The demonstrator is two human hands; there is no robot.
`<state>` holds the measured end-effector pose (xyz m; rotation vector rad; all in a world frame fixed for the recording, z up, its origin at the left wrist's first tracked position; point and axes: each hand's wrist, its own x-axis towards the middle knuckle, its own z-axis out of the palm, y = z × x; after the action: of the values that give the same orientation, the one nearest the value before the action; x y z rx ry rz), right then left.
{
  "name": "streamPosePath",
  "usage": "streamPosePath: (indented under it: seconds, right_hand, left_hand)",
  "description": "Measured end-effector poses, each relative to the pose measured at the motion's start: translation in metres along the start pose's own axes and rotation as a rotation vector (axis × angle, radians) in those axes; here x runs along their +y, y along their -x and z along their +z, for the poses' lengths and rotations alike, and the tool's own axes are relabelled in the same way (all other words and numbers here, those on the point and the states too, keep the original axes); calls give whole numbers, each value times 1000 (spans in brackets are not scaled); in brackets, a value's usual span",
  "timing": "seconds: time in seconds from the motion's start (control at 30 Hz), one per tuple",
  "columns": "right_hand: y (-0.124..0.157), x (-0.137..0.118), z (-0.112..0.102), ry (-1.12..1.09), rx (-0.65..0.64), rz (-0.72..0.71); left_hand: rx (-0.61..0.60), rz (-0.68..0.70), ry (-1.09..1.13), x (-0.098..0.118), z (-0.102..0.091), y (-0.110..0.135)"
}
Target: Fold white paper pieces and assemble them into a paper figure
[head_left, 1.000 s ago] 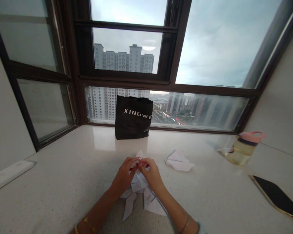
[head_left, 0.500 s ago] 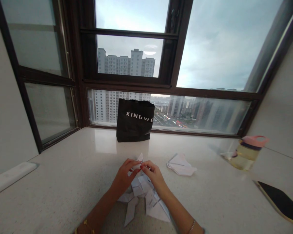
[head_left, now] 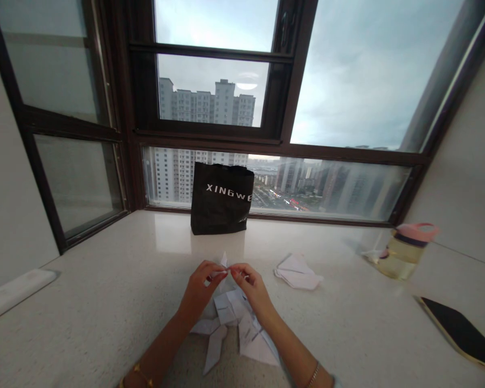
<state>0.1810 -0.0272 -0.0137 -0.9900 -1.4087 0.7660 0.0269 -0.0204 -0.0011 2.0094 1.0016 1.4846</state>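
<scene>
Between my two hands is a small piece of folded white paper, its pointed tip rising above my fingers. My left hand pinches it from the left side. From the right, my right hand pinches it too, thumb and forefinger meeting the left fingertips. My fingers hide most of the fold. Under and in front of my hands lie several folded white paper pieces, some with printed or written marks. Another stack of folded paper rests to the right of my right hand.
A black bag with white lettering stands by the window. To the right are a bottle with a pink lid and a dark flat device. A long white object lies at the left edge of the pale counter.
My hands have shifted slightly left with the folded paper, and the fingertips now sit closer together at its middle. The whole view has moved a little; the other things stay put.
</scene>
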Motion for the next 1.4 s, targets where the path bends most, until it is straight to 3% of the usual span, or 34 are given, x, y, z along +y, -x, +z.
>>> streamPosePath:
  seconds: [0.4, 0.77, 0.97, 1.23, 1.4]
  right_hand:
    - [-1, 1, -2, -4, 159, 37]
    - [-1, 17, 3, -120, -8, 110]
    - [1, 12, 5, -244, -128, 166]
    - [1, 1, 7, -366, -181, 227]
    - [0, -3, 3, -497, -128, 304]
  left_hand:
    - [117, -47, 57, -4, -3, -4]
    - [24, -147, 138, 6, -5, -3]
    - [5, -191, 334, 2, -8, -4]
    - [-102, -395, 633, 3, -4, -3]
    - [-164, -414, 670, 6, -2, -1]
